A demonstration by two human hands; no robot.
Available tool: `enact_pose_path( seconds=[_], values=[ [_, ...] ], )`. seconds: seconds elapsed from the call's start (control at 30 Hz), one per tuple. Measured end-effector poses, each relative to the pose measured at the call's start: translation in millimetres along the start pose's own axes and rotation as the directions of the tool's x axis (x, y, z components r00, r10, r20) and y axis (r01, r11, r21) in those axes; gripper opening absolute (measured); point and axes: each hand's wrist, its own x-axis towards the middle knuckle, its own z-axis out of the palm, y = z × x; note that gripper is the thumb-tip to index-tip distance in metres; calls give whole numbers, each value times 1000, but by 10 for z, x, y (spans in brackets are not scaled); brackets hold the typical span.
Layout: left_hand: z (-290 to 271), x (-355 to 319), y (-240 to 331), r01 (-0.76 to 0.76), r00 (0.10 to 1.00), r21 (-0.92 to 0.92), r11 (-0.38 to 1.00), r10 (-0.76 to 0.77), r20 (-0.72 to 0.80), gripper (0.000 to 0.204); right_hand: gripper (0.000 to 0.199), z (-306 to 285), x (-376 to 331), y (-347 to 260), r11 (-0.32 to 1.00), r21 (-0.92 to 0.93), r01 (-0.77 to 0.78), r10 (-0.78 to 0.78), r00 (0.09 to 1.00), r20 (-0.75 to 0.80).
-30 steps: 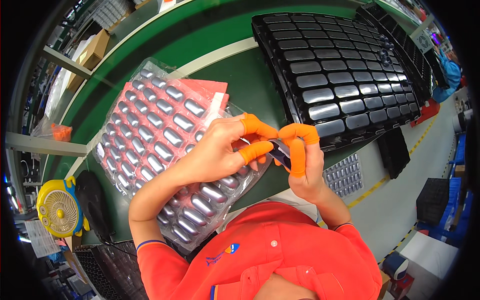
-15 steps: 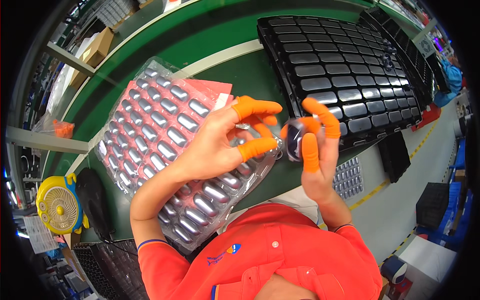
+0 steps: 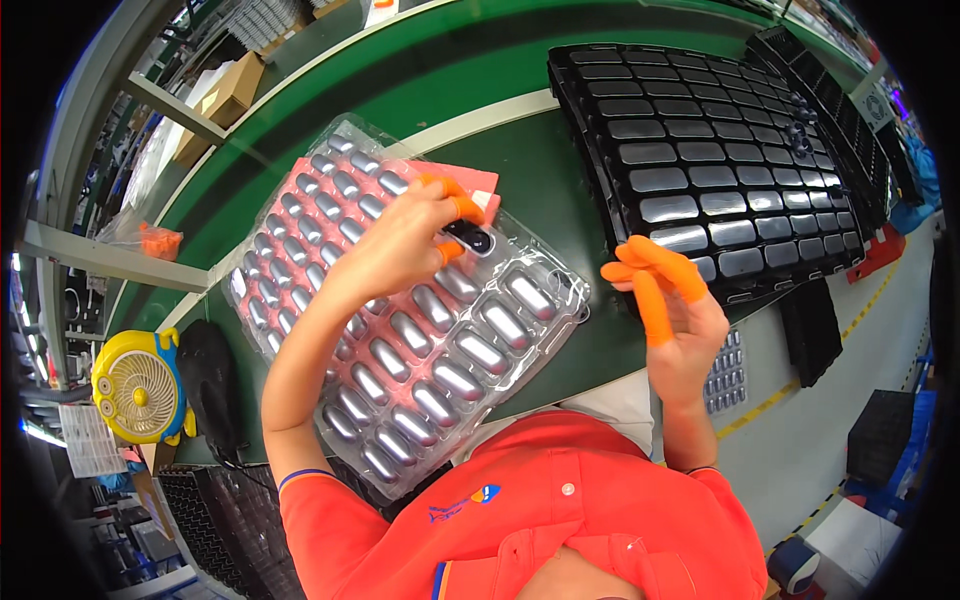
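Note:
My left hand (image 3: 400, 240), with orange finger cots on its fingertips, is closed on a small dark glossy piece (image 3: 468, 238) with a round lens-like spot at one end. It holds the piece over a clear plastic tray (image 3: 510, 375) filled with rows of silver-grey rounded oblong parts (image 3: 432, 402). My right hand (image 3: 672, 318), also in orange finger cots, hovers between this tray and a black tray (image 3: 690, 153). Its fingertips are pinched together; whether anything is between them cannot be made out. Pink sheet material (image 3: 465, 178) shows beneath the clear tray's far part.
The black tray, with glossy oblong pockets, lies at the right of the green table (image 3: 540, 150). A yellow and blue fan (image 3: 140, 387) and a black object (image 3: 210, 385) are on the left. A cardboard box (image 3: 222, 98) and orange items in a bag (image 3: 160, 240) are beyond.
My left hand has moved away from my right hand and over the clear tray, taking the dark piece with it. My right hand has let go of that piece and shifted slightly right.

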Motion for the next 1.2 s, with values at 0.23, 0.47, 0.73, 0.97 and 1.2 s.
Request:
enact_pose_path(
  seconds=[0.23,0.47,0.73,0.97,1.2],
  values=[
    [81,-177,85,-82,996,16,997,81,23,33,24,-581,-22,-57,928,-357,106,-182,965,-188],
    [141,-398,295,-94,995,113,989,88,56,36,23,-1910,546,181,657,-732,-180,-238,871,-429],
    [-53,-221,146,116,987,-637,762,-160,-12,35,48,-3349,1351,907,66,-665,-743,-88,660,-746],
    [177,346,347,107,991,-973,204,-100,88,37,26,-3009,1226,719,581,-694,-426,-120,798,-590],
    [398,271,314,82,996,-991,105,20,85,37,14,-1155,612,-24,978,-60,-202,180,948,-262]
  ],
)
